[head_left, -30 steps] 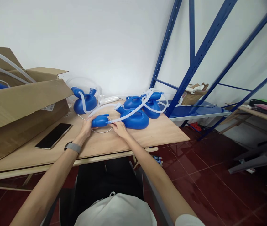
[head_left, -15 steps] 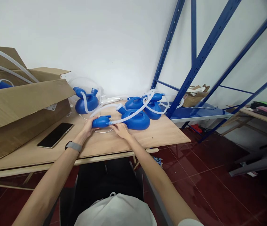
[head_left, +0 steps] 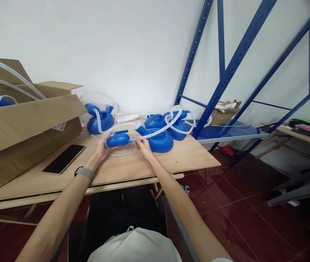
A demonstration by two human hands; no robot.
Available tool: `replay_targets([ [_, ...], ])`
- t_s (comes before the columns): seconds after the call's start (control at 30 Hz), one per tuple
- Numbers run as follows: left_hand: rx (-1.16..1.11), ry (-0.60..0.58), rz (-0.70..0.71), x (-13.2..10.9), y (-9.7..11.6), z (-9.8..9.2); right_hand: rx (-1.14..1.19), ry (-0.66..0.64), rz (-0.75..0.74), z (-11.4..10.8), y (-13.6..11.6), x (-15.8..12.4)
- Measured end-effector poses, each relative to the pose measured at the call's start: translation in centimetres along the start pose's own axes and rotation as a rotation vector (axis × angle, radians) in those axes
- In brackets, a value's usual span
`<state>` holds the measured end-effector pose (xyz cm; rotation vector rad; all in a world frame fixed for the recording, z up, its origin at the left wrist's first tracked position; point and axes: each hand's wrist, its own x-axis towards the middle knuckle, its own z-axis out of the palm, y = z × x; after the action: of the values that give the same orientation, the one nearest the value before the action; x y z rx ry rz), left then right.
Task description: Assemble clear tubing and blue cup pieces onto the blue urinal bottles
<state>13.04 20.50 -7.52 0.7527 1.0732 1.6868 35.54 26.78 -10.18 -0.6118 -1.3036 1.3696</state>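
Note:
In the head view my left hand [head_left: 102,148] is closed round the wide end of a blue urinal head [head_left: 119,140], a rounded cup with a small handle on top. Its narrow spout points right, at a clear white hose [head_left: 152,134]. My right hand [head_left: 144,146] pinches the hose where it meets the spout; whether the hose is pushed fully over it is too small to tell. Just behind the right hand lies a blue urinal bottle [head_left: 160,141] with a white-capped neck.
An open cardboard box [head_left: 32,123] with hoses and blue parts stands at left. A phone [head_left: 63,159] lies before it. Another blue bottle [head_left: 100,122] sits against the wall, and more bottles [head_left: 178,130] are at right beside a blue metal rack [head_left: 222,82].
My right hand has risen slightly and shifted right along the hose joint. The urinal head has turned a little in my left hand, its handle now standing higher.

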Motion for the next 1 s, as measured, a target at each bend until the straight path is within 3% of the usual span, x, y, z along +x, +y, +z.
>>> replay_targets([
  [0.1,-0.144,-0.137,0.038,0.4,0.2,-0.7,0.19,0.042,0.042,-0.1,-0.4,0.2],
  [0.27,0.332,-0.251,-0.101,0.2,-1.4,-0.3,0.284,-0.056,0.117,0.4,-0.7,-0.2],
  [0.37,0.43,-0.387,-0.164,-1.0,-2.3,0.6,0.233,-0.162,0.147,0.7,-0.6,-0.5],
  [0.47,0.506,-0.501,-0.144,-1.8,-2.5,1.1,0.153,-0.186,0.147,1.0,-0.5,-0.7],
  [0.63,0.517,-0.465,-0.05,-1.9,-2.5,1.7,0.08,-0.234,0.108,1.3,-0.1,-0.8],
  [0.77,0.536,-0.509,-0.025,-2.2,-2.7,2.1,0.061,-0.33,0.135,1.6,0.2,-1.1],
  [1.0,0.504,-0.425,0.006,-2.3,-2.9,2.3,0.083,-0.317,0.202,1.8,-0.1,-1.3],
])
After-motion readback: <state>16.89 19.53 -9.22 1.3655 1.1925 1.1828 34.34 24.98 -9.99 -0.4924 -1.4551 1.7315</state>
